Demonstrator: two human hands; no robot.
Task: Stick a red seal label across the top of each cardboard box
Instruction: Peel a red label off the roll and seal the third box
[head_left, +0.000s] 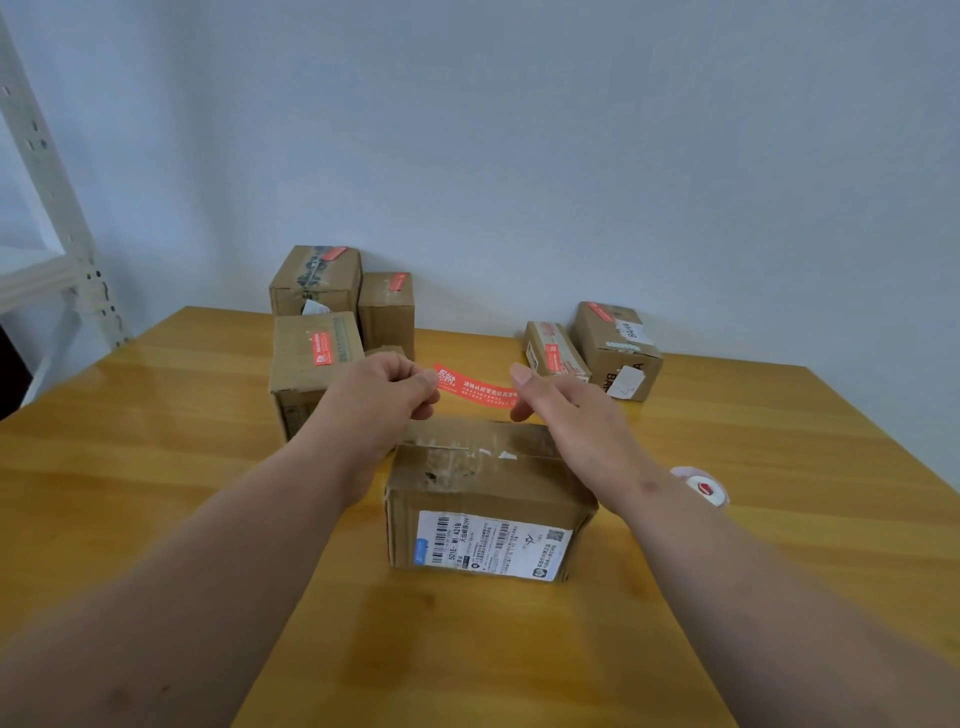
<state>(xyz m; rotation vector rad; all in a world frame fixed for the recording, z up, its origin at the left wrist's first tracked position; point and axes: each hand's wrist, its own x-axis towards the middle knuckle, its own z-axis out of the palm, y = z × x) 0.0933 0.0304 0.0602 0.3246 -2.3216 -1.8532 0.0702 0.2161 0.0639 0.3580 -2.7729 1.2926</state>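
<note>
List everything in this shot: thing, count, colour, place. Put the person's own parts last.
near cardboard box: one, brown, front centre of the table, white shipping label on its near side, no red label on top
sealed boxes: five, brown, each with a red label; three at back left, two at back right
red seal label: one, red with white print, held stretched in the air above the near box
label roll: one, white with a red spot, on the table right of the near box
table: one, yellow wood
shelf frame: one, white, far left
wall: pale grey
left hand: pinches the label's left end
right hand: pinches the label's right end
</note>
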